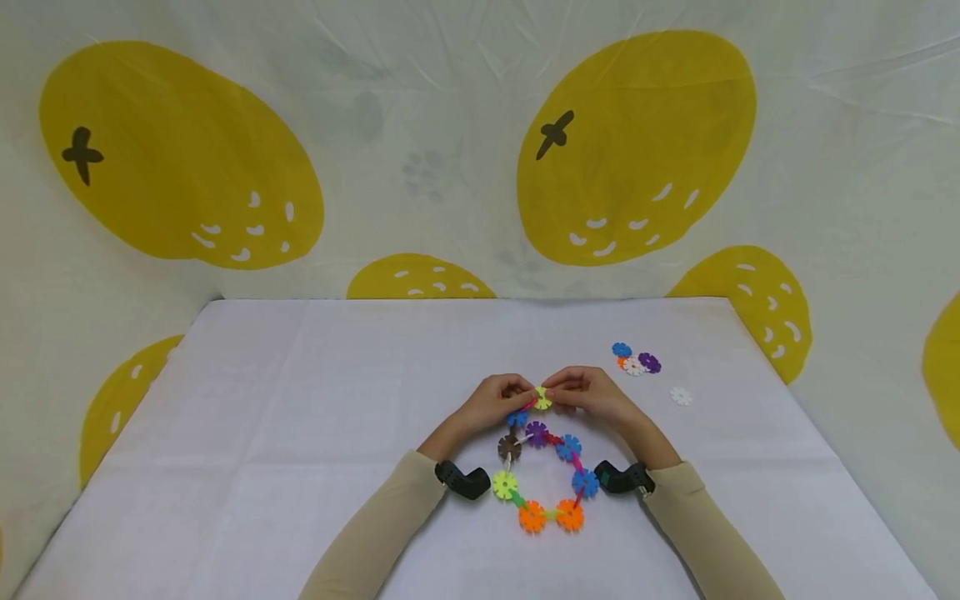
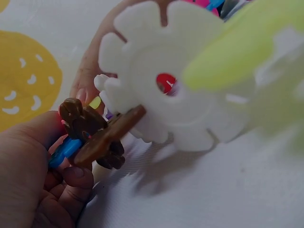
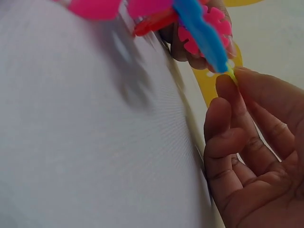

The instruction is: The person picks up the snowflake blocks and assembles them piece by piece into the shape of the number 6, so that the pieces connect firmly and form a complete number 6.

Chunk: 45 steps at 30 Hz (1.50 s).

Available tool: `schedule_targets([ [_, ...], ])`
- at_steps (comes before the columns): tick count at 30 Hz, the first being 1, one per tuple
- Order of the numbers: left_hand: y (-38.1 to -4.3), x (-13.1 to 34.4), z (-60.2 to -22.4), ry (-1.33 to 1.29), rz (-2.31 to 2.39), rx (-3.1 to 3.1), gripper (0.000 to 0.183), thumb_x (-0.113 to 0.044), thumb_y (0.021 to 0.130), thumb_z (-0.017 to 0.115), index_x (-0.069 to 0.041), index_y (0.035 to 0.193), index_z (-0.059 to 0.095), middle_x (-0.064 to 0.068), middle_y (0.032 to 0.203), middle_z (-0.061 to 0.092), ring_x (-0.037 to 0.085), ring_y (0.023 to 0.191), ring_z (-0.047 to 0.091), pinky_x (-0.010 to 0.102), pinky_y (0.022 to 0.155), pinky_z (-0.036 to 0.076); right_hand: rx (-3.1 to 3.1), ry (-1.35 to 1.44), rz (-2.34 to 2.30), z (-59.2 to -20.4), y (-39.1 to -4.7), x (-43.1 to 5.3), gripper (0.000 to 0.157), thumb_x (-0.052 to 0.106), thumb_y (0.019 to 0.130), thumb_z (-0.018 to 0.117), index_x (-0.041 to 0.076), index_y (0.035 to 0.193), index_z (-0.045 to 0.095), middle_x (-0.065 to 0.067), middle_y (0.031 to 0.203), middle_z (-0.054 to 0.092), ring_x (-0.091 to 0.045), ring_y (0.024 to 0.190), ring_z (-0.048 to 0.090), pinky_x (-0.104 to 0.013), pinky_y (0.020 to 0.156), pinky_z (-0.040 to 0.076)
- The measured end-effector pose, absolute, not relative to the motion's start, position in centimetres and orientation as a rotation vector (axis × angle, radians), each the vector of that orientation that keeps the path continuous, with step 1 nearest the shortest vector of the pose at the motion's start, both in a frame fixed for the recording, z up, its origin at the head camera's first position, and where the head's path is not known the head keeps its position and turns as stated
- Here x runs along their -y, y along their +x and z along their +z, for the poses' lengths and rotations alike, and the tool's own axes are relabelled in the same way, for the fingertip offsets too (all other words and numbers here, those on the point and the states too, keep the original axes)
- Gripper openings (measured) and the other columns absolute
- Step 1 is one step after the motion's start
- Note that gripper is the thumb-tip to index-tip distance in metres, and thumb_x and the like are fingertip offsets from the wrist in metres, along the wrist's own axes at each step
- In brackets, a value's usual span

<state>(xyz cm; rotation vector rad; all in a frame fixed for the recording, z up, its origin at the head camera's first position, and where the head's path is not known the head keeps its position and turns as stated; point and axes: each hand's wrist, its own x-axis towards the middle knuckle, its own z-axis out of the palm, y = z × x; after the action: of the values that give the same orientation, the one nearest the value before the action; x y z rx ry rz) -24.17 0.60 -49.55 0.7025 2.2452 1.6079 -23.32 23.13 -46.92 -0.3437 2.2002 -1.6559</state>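
Note:
A chain of interlocking plastic snowflake discs curves in a ring on the table, with orange discs [image 1: 532, 517] at its near side and a brown disc [image 1: 509, 448] at its left. At the chain's far end, my left hand [image 1: 491, 406] pinches a pink disc [image 3: 219, 23], just above a blue disc [image 1: 517, 418]. Thumb and fingers of my right hand [image 1: 597, 393] pinch a yellow-green disc [image 1: 543, 398] beside the pink one. Only a thin edge of that disc shows in the right wrist view. A white disc [image 2: 185, 118] looms large before the left wrist camera.
Beyond my right hand lie loose discs: a blue one [image 1: 621, 349], a purple one [image 1: 650, 362], a white one [image 1: 633, 367] and a partly covered orange one. Another white disc [image 1: 681, 396] lies apart, nearer. A patterned cloth [image 1: 450, 167] hangs behind the white table [image 1: 337, 375].

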Motion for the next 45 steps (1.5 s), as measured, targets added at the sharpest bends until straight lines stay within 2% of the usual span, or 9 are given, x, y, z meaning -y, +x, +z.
schedule_targets([
  [7, -24.2, -0.7, -49.5, 0.707, 1.61, -2.252, 0.021, -0.02, 0.097, 0.062, -0.001, 0.102, 0.07, 0.005, 0.086, 0.068, 0.005, 0.07, 0.055, 0.019, 0.065, 0.044, -2.287, -0.264, -1.63, -46.5, -23.4, -24.0, 0.03, 0.021, 0.093, 0.069, -0.003, 0.111, 0.067, -0.007, 0.079, 0.064, -0.016, 0.067, 0.055, -0.025, 0.06, 0.046],
  [14, -24.2, -0.6, -49.5, 0.7, 1.602, -2.266, 0.021, -0.021, 0.097, 0.062, -0.003, 0.102, 0.07, 0.001, 0.084, 0.066, 0.005, 0.069, 0.053, 0.02, 0.064, 0.043, -2.384, -0.147, -1.63, -46.0, -23.9, -25.7, 0.036, 0.024, 0.094, 0.068, -0.004, 0.115, 0.066, -0.009, 0.082, 0.067, -0.014, 0.069, 0.057, -0.025, 0.061, 0.047],
  [19, -24.2, -0.5, -49.6, 0.71, 1.599, -2.266, 0.021, -0.021, 0.097, 0.062, -0.003, 0.102, 0.07, 0.002, 0.085, 0.066, 0.005, 0.069, 0.052, 0.02, 0.065, 0.043, -2.431, -0.035, -1.608, -45.6, -23.9, -27.2, 0.038, 0.026, 0.093, 0.068, -0.003, 0.117, 0.065, -0.006, 0.09, 0.07, -0.014, 0.076, 0.061, -0.024, 0.068, 0.051],
  [22, -24.2, -0.6, -49.6, 0.702, 1.601, -2.263, 0.02, -0.021, 0.097, 0.062, -0.002, 0.102, 0.069, 0.004, 0.086, 0.066, 0.005, 0.07, 0.052, 0.019, 0.065, 0.042, -2.458, -0.001, -1.603, -45.6, -23.9, -28.4, 0.041, 0.027, 0.092, 0.069, -0.003, 0.119, 0.064, -0.003, 0.093, 0.07, -0.012, 0.078, 0.063, -0.022, 0.071, 0.052],
  [28, -24.0, -0.7, -49.6, 0.698, 1.618, -2.257, 0.02, -0.02, 0.097, 0.062, -0.001, 0.103, 0.069, 0.008, 0.088, 0.067, 0.006, 0.07, 0.052, 0.02, 0.064, 0.042, -2.515, 0.04, -1.678, -45.5, -23.9, -30.6, 0.045, 0.025, 0.09, 0.072, -0.008, 0.119, 0.061, 0.013, 0.085, 0.068, -0.009, 0.074, 0.063, -0.021, 0.068, 0.051],
  [32, -24.0, -0.7, -49.6, 0.698, 1.603, -2.261, 0.02, -0.02, 0.097, 0.062, -0.002, 0.102, 0.07, 0.007, 0.088, 0.066, 0.006, 0.07, 0.052, 0.019, 0.065, 0.042, -2.509, 0.078, -1.75, -45.4, -23.8, -31.9, 0.046, 0.022, 0.09, 0.072, -0.011, 0.12, 0.059, 0.019, 0.084, 0.067, -0.006, 0.074, 0.062, -0.019, 0.068, 0.051],
  [36, -24.0, -0.6, -49.5, 0.694, 1.595, -2.259, 0.021, -0.021, 0.097, 0.062, -0.003, 0.102, 0.07, 0.004, 0.087, 0.066, 0.006, 0.071, 0.053, 0.019, 0.066, 0.043, -2.488, 0.153, -1.785, -45.4, -23.7, -32.9, 0.048, 0.022, 0.091, 0.07, -0.01, 0.125, 0.056, 0.018, 0.089, 0.065, -0.005, 0.077, 0.06, -0.017, 0.07, 0.051],
  [41, -24.1, -0.6, -49.6, 0.698, 1.582, -2.267, 0.02, -0.021, 0.097, 0.062, -0.003, 0.103, 0.07, 0.001, 0.087, 0.066, 0.005, 0.071, 0.053, 0.02, 0.066, 0.043, -2.493, 0.303, -1.741, -45.7, -23.7, -33.6, 0.053, 0.027, 0.092, 0.069, -0.004, 0.132, 0.053, 0.015, 0.097, 0.059, -0.005, 0.086, 0.055, -0.014, 0.075, 0.049],
  [45, -24.1, -0.6, -49.5, 0.701, 1.58, -2.269, 0.021, -0.021, 0.097, 0.061, -0.003, 0.103, 0.07, 0.003, 0.087, 0.066, 0.006, 0.071, 0.053, 0.02, 0.067, 0.044, -2.47, 0.403, -1.772, -46.2, -23.9, -33.7, 0.051, 0.026, 0.092, 0.07, 0.0, 0.133, 0.053, 0.012, 0.098, 0.057, -0.007, 0.09, 0.053, -0.012, 0.077, 0.049],
])
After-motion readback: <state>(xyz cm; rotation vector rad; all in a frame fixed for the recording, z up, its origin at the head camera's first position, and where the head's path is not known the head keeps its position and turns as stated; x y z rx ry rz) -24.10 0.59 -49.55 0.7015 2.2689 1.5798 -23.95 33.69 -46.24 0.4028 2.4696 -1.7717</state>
